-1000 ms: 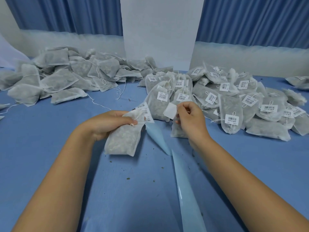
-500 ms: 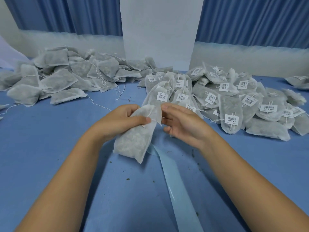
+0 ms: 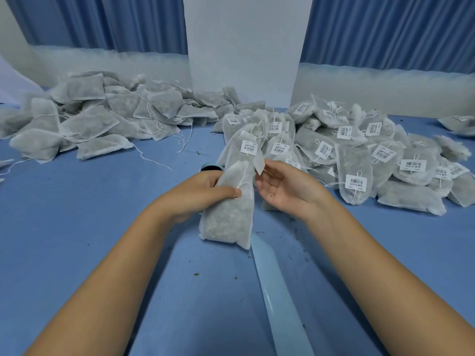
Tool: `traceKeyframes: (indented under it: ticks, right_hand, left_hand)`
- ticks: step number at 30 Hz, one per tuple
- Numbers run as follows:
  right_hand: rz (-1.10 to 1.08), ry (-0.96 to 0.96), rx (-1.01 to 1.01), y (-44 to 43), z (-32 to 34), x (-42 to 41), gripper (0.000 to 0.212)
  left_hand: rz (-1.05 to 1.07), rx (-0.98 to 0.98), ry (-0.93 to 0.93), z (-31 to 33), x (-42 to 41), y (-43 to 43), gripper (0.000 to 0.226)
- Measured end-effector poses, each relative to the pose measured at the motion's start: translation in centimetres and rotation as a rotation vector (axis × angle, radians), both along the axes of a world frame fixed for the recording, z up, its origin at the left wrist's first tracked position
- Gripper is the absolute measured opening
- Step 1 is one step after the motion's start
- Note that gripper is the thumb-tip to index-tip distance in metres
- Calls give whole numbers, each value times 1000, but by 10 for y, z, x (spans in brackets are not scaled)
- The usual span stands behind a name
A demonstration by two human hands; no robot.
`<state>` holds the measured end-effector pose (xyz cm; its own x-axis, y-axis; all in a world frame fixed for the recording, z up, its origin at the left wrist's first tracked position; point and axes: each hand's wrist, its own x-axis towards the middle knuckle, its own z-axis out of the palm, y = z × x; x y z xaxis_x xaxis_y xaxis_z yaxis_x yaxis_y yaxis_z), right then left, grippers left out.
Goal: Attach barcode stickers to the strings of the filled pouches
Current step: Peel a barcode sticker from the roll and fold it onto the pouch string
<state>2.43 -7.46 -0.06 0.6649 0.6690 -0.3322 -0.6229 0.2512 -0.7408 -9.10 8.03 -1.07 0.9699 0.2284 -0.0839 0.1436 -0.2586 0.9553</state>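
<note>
Filled pouch (image 3: 228, 217) hung near-upright in the left hand (image 3: 205, 191), thumb pinning its string (image 3: 243, 179); barcode sticker (image 3: 259, 163) stood just above that grip, nearer the loose-fingered, palm-up right hand (image 3: 285, 188), fingertips apparently touching it.

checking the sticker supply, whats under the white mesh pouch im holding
A pale blue glossy strip comes out from beneath the white mesh filled pouch, which the left hand grips. The pouch covers the strip's course farther back; a round blue edge shows beyond the hand.
</note>
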Motion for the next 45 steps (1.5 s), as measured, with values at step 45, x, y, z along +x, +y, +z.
traceKeyframes:
  ticks: [45]
  right_hand:
    - [-272, -1158, -313, 12, -23, -28, 15]
  left_hand:
    - [218, -459, -160, -7, 16, -12, 20]
